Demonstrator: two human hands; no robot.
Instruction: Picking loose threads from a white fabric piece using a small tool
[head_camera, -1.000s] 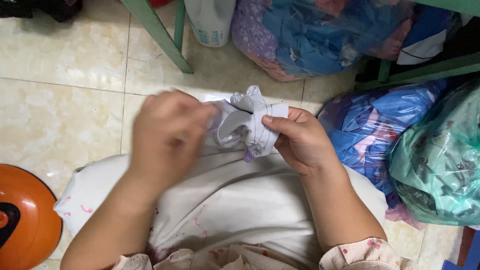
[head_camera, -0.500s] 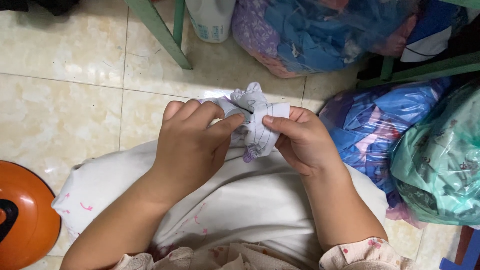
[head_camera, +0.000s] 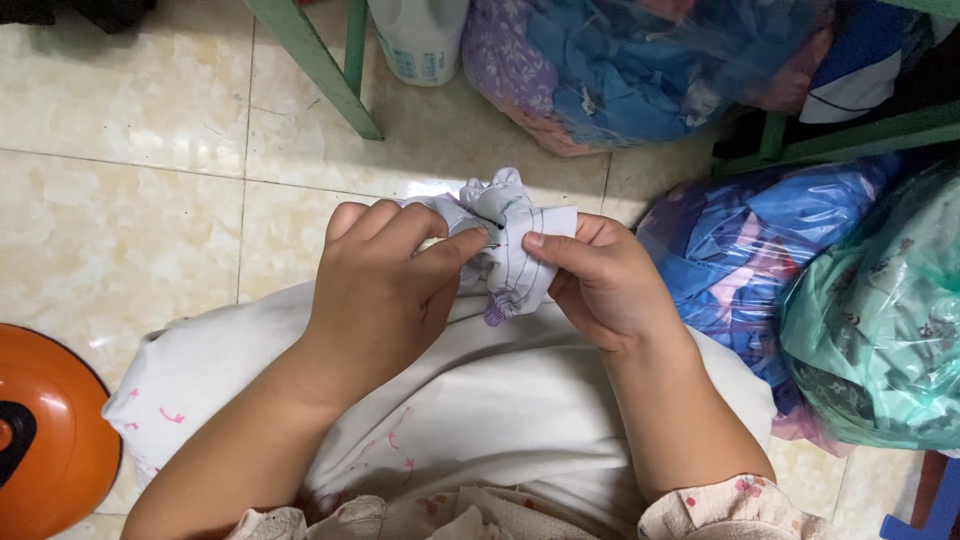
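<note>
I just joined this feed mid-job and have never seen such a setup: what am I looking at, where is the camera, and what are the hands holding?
There is no machine here: a person works with bare hands, and the single camera sits on their head, looking down. The left hand and right hand pinch a small bunched white cloth with stitched lines between them, above a larger white fabric spread below. Underneath is a tiled floor. Around it: plastic bags stuffed with cloth, an orange round object, a green leg and a white jug.
</note>
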